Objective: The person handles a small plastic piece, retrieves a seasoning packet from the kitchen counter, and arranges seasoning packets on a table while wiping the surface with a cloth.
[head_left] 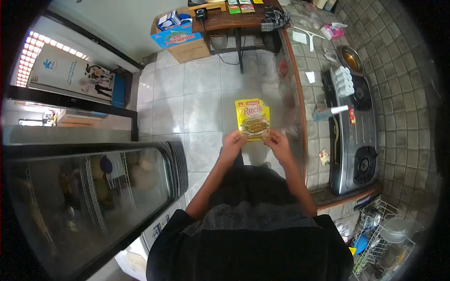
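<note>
A yellow Racik seasoning packet (pixel 253 117) is held upright in front of my body, above the tiled floor. My left hand (pixel 235 139) pinches its lower left corner, and my right hand (pixel 276 139) grips the lower right corner. The printed front, with red lettering and a picture of food, faces me. Another yellow edge shows behind its top right, so there may be more than one packet.
A glass-door fridge (pixel 93 192) stands at the left. On the right, a tiled counter (pixel 313 140) carries a gas stove (pixel 354 136); a dish rack (pixel 375 234) is at lower right. Ahead are a wooden table (pixel 220 21) and a Le Minerale box (pixel 176 38).
</note>
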The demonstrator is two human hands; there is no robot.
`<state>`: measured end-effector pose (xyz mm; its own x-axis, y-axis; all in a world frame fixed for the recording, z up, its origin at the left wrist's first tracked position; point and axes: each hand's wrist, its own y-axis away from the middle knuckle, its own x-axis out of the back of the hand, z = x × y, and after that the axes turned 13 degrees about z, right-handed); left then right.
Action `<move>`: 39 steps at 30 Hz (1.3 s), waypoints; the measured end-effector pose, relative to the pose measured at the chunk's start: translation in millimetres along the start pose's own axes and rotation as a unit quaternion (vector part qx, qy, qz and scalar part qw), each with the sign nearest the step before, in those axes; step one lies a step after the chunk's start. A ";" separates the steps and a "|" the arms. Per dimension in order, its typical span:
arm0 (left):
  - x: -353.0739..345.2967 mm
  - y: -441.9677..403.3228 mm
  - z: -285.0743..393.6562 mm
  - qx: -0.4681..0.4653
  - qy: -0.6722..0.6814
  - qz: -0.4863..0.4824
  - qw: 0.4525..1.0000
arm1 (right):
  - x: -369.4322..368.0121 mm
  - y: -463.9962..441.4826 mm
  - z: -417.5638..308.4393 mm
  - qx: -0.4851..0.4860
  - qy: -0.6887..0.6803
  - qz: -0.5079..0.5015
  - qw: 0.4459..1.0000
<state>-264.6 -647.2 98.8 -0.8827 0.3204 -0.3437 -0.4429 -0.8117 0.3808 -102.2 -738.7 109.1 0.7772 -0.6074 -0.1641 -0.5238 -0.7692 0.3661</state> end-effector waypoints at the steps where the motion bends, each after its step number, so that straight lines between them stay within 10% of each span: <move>1: 8.1 -14.4 7.6 -0.002 0.006 -0.001 1.000 | -12.5 -11.3 -4.6 -0.002 0.001 0.001 1.000; 13: 51.3 -129.5 89.5 -0.030 -0.036 -0.030 0.998 | -102.8 -100.0 -42.7 0.010 -0.001 0.036 0.999; 39: -50.3 -323.1 141.6 -0.072 -0.093 0.100 0.988 | -64.5 -355.4 -125.6 0.015 0.009 -0.052 0.998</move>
<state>-99.3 -331.9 114.6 -0.9696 0.2205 -0.1059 -0.2423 -0.9248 0.2934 77.6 -401.3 104.6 0.8340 -0.5203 -0.1838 -0.4495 -0.8338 0.3206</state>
